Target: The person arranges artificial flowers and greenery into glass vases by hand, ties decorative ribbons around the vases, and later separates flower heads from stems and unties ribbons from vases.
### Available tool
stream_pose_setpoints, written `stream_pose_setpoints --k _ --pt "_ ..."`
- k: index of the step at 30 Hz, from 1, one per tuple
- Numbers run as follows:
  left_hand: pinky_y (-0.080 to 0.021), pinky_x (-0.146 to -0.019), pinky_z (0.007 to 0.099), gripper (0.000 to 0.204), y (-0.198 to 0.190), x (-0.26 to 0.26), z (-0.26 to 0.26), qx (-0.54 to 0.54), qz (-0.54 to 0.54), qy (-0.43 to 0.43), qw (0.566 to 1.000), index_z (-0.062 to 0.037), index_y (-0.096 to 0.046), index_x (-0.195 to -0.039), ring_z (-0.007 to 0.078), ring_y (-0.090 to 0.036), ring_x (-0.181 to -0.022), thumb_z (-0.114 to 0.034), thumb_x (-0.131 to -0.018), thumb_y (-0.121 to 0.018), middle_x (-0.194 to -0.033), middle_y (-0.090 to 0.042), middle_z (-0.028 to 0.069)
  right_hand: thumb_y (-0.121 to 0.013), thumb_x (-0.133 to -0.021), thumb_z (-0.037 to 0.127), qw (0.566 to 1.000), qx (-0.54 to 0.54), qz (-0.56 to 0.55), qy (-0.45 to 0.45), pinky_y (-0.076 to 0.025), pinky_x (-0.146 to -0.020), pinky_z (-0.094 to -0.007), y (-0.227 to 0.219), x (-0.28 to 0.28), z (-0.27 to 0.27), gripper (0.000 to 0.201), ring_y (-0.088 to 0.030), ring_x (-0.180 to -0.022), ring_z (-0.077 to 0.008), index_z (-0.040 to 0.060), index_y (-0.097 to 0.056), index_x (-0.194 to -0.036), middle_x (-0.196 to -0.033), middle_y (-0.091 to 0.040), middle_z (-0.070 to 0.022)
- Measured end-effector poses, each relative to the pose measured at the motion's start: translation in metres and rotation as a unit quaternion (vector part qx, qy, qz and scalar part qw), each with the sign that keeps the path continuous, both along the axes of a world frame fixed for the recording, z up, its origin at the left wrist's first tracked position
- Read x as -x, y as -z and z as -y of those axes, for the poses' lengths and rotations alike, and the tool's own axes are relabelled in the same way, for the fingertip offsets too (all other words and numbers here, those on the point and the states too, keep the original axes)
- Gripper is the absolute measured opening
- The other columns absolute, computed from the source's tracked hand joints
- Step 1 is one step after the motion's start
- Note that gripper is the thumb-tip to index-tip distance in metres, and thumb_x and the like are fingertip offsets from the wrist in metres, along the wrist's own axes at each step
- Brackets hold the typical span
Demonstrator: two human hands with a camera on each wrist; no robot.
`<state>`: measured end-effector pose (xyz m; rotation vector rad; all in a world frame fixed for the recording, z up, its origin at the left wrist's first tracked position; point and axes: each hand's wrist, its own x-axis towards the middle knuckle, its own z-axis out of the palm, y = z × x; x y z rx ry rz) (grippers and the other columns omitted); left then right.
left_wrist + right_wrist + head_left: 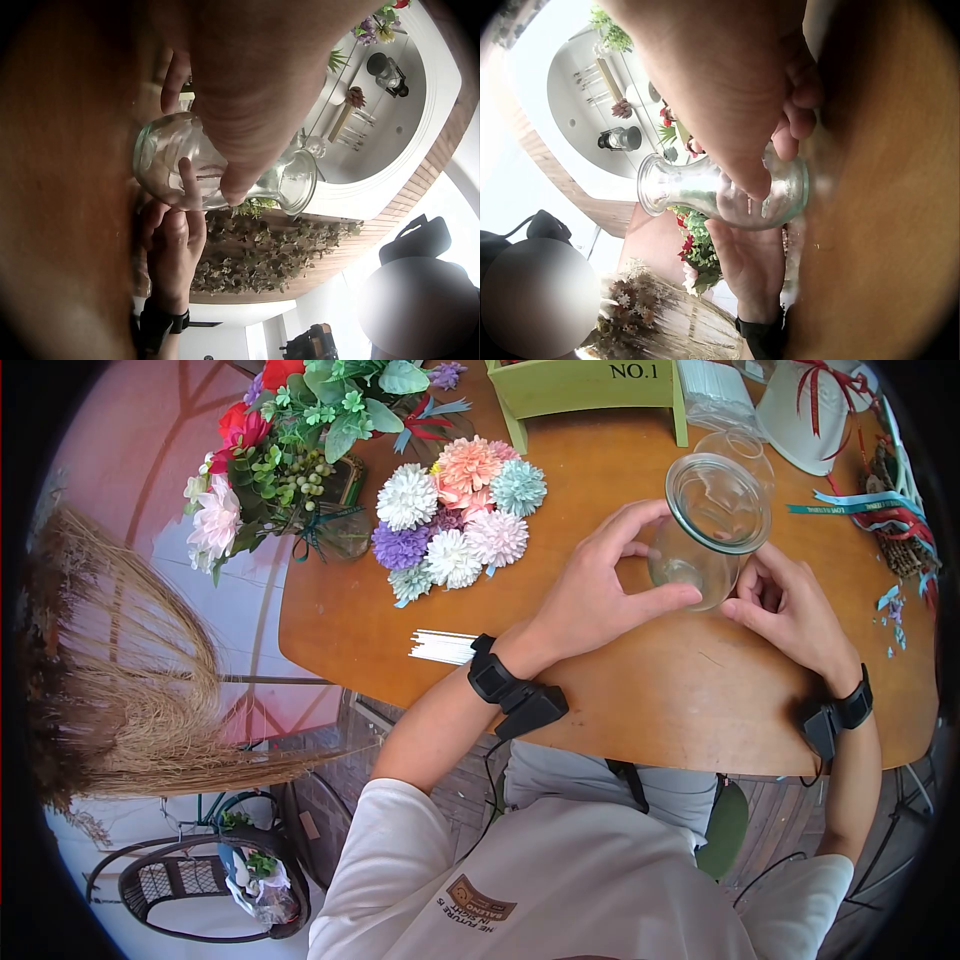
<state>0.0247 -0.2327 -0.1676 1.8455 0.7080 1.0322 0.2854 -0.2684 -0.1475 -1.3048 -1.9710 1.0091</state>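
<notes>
A clear glass vase [690,565] with a flared rim and a rounded belly stands upright between the two hands, over the wooden table. My left hand [600,585] holds it from the left, thumb across the near side and fingers round the back. From the right, my right hand [795,610] grips the lower belly; in the right wrist view its thumb [751,184] lies over the glass, the other fingers curled near the base. Through the glass in the left wrist view, a finger of the right hand [176,247] shows along the vase.
Pom-pom flowers [455,560] and white sticks [440,646] lie on the table's left side. A bouquet [290,470] stands beyond them. Another glass vessel [757,455] is behind the vase, near a green planter [590,400]. Ribboned twigs [900,520] lie at right.
</notes>
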Motion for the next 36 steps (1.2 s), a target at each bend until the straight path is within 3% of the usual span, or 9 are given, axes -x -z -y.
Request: stream_pose_setpoints --k 14,16,17,21,28,30,32,33,36 --pt "-0.053 -0.098 0.0378 0.075 0.004 0.001 -0.002 0.001 0.014 0.008 1.000 -0.0015 -0.049 -0.142 0.0241 -0.057 -0.123 -0.024 -0.081 -0.086 -0.138 -0.056 0.0155 -0.078 -0.086 0.015 1.000 -0.016 -0.001 -0.011 -0.044 -0.057 -0.0277 0.002 -0.003 -0.001 0.061 -0.053 -0.060 -0.0110 0.0044 -0.052 -0.141 -0.069 -0.056 -0.0019" --pt "-0.046 -0.106 0.0378 0.075 -0.003 0.004 0.001 0.043 -0.034 0.015 0.998 -0.0001 -0.042 -0.147 0.0191 -0.051 -0.132 -0.011 -0.085 -0.082 -0.146 -0.051 0.0098 -0.079 -0.086 0.018 0.999 -0.032 -0.015 -0.023 -0.046 -0.059 -0.0295 0.004 -0.003 -0.001 0.061 -0.056 -0.061 -0.0134 0.0043 -0.053 -0.140 -0.070 -0.058 -0.0036" --pt "-0.046 -0.106 0.0376 0.075 -0.001 0.003 0.001 0.037 -0.023 0.017 0.999 -0.0003 -0.041 -0.148 0.0199 -0.050 -0.133 -0.009 -0.085 -0.081 -0.147 -0.050 0.0102 -0.078 -0.088 0.023 0.998 -0.048 -0.005 -0.029 -0.049 -0.060 -0.0321 0.001 -0.004 -0.001 0.060 -0.059 -0.062 -0.0173 0.0042 -0.053 -0.139 -0.072 -0.062 -0.0060" --pt "-0.046 -0.108 0.0404 0.071 -0.004 0.001 0.003 0.056 -0.015 0.031 0.998 0.0018 -0.039 -0.149 0.0240 -0.047 -0.137 -0.008 -0.089 -0.076 -0.150 -0.047 0.0122 -0.078 -0.089 0.023 0.996 -0.070 0.042 -0.028 -0.047 -0.059 -0.0293 0.000 -0.009 -0.001 0.059 -0.054 -0.060 -0.0137 -0.0010 -0.054 -0.137 -0.072 -0.060 -0.0042" --pt "-0.045 -0.110 0.0408 0.070 -0.010 -0.007 0.007 0.075 -0.018 0.038 0.996 0.0032 -0.035 -0.150 0.0260 -0.045 -0.140 -0.009 -0.092 -0.072 -0.150 -0.045 0.0153 -0.075 -0.091 0.036 0.998 -0.045 0.023 -0.038 -0.051 -0.065 -0.0334 0.000 -0.013 0.002 0.064 -0.060 -0.065 -0.0194 -0.0006 -0.054 -0.139 -0.075 -0.064 -0.0067" --pt "-0.044 -0.109 0.0384 0.068 -0.002 -0.005 0.005 0.075 0.019 0.015 0.997 0.0012 -0.042 -0.147 0.0217 -0.052 -0.131 -0.012 -0.090 -0.076 -0.146 -0.050 0.0110 -0.073 -0.091 0.038 0.997 -0.050 0.045 -0.047 -0.053 -0.067 -0.0360 -0.001 -0.011 0.000 0.061 -0.066 -0.070 -0.0228 -0.0011 -0.056 -0.135 -0.078 -0.068 -0.0104" --pt "-0.042 -0.110 0.0384 0.072 0.000 -0.003 0.002 0.067 0.015 0.026 0.997 0.0003 -0.041 -0.148 0.0207 -0.047 -0.136 -0.015 -0.088 -0.078 -0.146 -0.050 0.0109 -0.074 -0.091 0.037 0.996 -0.066 0.036 -0.057 -0.052 -0.066 -0.0358 0.001 -0.010 -0.001 0.061 -0.065 -0.069 -0.0219 -0.0018 -0.056 -0.135 -0.077 -0.067 -0.0100" --pt "-0.037 -0.114 0.0429 0.075 -0.003 0.001 0.000 0.041 -0.030 0.037 0.998 -0.0020 -0.034 -0.152 0.0258 -0.040 -0.143 -0.012 -0.090 -0.075 -0.154 -0.040 0.0115 -0.074 -0.090 0.035 0.995 -0.074 0.034 -0.051 -0.052 -0.065 -0.0355 0.003 -0.011 -0.003 0.061 -0.064 -0.069 -0.0211 -0.0024 -0.056 -0.135 -0.076 -0.066 -0.0096" --pt "-0.036 -0.115 0.0410 0.078 -0.006 -0.002 0.001 0.032 0.047 0.006 0.998 -0.0036 -0.034 -0.152 0.0239 -0.040 -0.142 -0.031 -0.092 -0.076 -0.153 -0.040 0.0105 -0.076 -0.089 0.033 0.996 -0.068 0.022 -0.060 -0.051 -0.065 -0.0339 0.003 -0.009 -0.003 0.061 -0.062 -0.067 -0.0185 -0.0031 -0.056 -0.135 -0.074 -0.065 -0.0087"
